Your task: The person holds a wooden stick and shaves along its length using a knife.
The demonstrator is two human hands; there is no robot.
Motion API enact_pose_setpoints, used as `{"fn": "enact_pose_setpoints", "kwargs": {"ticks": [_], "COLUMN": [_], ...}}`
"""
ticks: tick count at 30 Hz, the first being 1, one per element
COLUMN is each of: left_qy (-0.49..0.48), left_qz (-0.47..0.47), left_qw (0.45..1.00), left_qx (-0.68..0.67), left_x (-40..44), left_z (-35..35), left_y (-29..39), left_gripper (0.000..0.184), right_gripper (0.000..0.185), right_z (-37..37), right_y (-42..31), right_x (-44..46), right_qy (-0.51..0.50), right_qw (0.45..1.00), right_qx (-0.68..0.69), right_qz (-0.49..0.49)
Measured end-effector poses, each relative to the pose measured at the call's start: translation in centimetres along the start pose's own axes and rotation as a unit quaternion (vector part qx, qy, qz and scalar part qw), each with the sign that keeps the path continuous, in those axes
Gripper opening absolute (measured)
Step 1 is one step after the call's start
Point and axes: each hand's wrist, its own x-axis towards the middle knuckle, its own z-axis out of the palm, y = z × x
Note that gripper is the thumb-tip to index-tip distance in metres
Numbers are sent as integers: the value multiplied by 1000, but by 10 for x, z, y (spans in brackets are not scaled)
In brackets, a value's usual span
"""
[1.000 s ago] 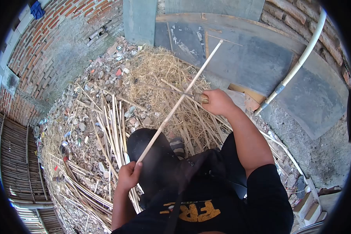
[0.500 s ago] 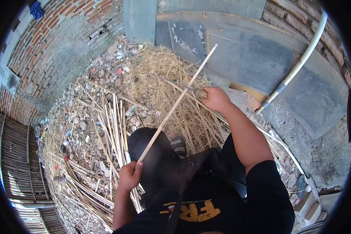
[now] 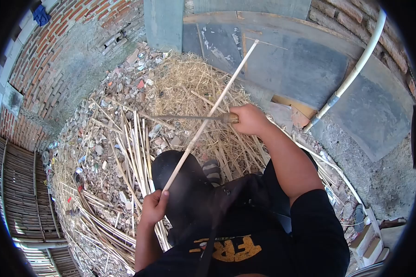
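A long, pale bamboo strip (image 3: 223,92) slants up and away across my knee. My left hand (image 3: 153,208) is closed around its near end, thumb along the top. In my right hand (image 3: 250,119) is the wooden handle of a knife (image 3: 185,117), gripped in a fist. Its narrow dark blade points left and crosses the strip near the middle. Whether the edge touches the strip I cannot tell. A thin sliver (image 3: 273,45) sticks out to the right at the strip's far end.
Bamboo strips (image 3: 136,152) lie in a bundle left of my knee, with more strips (image 3: 104,224) farther left. Shavings (image 3: 182,81) are heaped ahead on the rubble ground. A brick wall (image 3: 78,51), grey boards (image 3: 291,69) and a leaning pipe (image 3: 356,69) surround the spot.
The knife has swung from pointing up-left to lying nearly level. My right hand has moved slightly left and nearer to me. The left hand and strip have barely shifted.
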Motion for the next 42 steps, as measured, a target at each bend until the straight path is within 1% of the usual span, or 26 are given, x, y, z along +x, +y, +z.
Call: {"fn": "enact_pose_setpoints", "kwargs": {"ticks": [1, 2, 5, 8, 11, 17, 20, 23, 26, 29, 32, 35, 38, 41, 42], "left_qy": [9, 19, 13, -7, -19, -27, -26, -10, 4, 4, -4, -8, -13, -22, -23], "left_qz": [7, 13, 4, -8, -20, -34, -39, -19, -8, -11, -13, -15, -24, -39, -41], "left_qw": [1000, 999, 998, 1000, 1000, 999, 999, 1000, 1000, 1000, 1000, 1000, 1000, 999, 999], "left_qx": [21, 42, 56, 25, -12, -17, -21, -13, 25, 29, 14, 3, 8, -18, -20], "left_x": [-1, -1, -1, 1, 3, 2, 2, 1, -1, -1, 1, 2, 2, 3, 3], "left_z": [1, 2, -1, -4, -4, -5, -5, -1, 0, -1, -2, -2, -3, -4, -4], "left_y": [-6, -10, -1, 1, 10, 6, 5, 9, 3, 4, 5, 0, 3, -1, 0], "left_gripper": [49, 50, 51, 49, 48, 46, 45, 46, 47, 47, 47, 48, 47, 47, 47], "right_gripper": [28, 33, 33, 32, 29, 25, 22, 24, 28, 30, 31, 29, 25, 22, 22], "right_z": [5, 3, 2, -10, -14, -6, -6, -2, 7, 4, -1, -2, -2, -1, -1], "right_y": [15, 24, 34, 17, 1, -26, -28, -7, 18, 21, 10, 2, -9, -19, -21], "right_x": [6, 12, 9, 1, -6, -12, -9, -1, 4, 4, 0, -6, -9, -9, -8], "right_qy": [30, 26, 65, 52, 25, -46, -51, -31, 34, 19, 26, 54, 23, -30, -36], "right_qw": [999, 997, 991, 992, 994, 995, 993, 999, 998, 997, 997, 998, 999, 997, 997], "right_qx": [25, 16, 42, 7, -2, -64, -78, -20, 30, 2, -13, 6, -34, -41, -39], "right_qz": [31, 71, 108, 119, 102, -65, -69, -39, 38, 69, 72, 30, -27, -58, -55]}}
